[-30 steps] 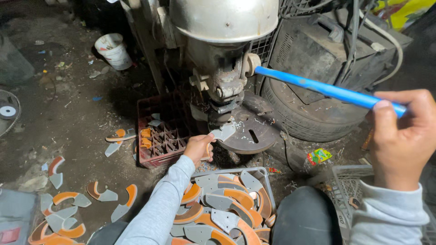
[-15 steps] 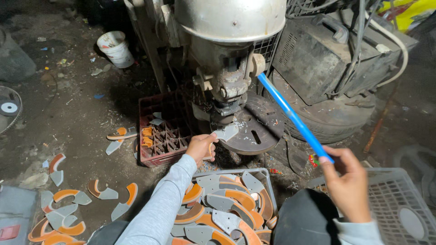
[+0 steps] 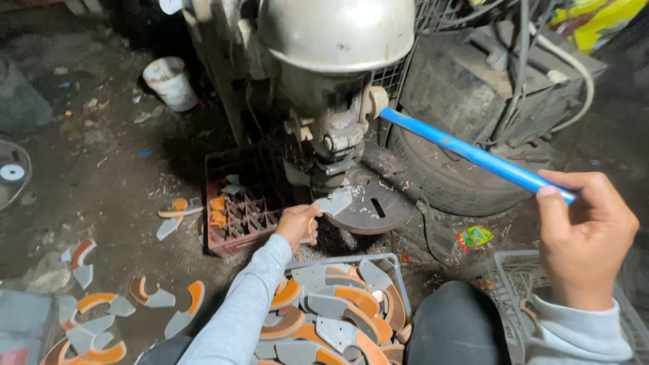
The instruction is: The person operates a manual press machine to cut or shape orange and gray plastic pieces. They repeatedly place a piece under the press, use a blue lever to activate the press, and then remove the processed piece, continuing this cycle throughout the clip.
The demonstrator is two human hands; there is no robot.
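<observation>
The left hand [image 3: 297,223] pinches a grey plate [image 3: 333,201] on the round die [image 3: 370,206] under the press [image 3: 336,132]; the right hand [image 3: 585,240] is closed round the blue lever [image 3: 473,154], whose long axis slopes up-left to the press head; a crate [image 3: 236,203] stands left of the die.

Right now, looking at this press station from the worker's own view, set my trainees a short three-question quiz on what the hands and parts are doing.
1. True or false: the right hand grips the blue lever handle.
2. What does the left hand hold on the round press table?
3. Where do most of the curved grey-and-orange pieces lie? A) in the white bucket B) in the grey tray near the person C) on the tyre

Key
1. True.
2. A flat grey metal piece, under the press head.
3. B; others lie loose on the floor.
</observation>
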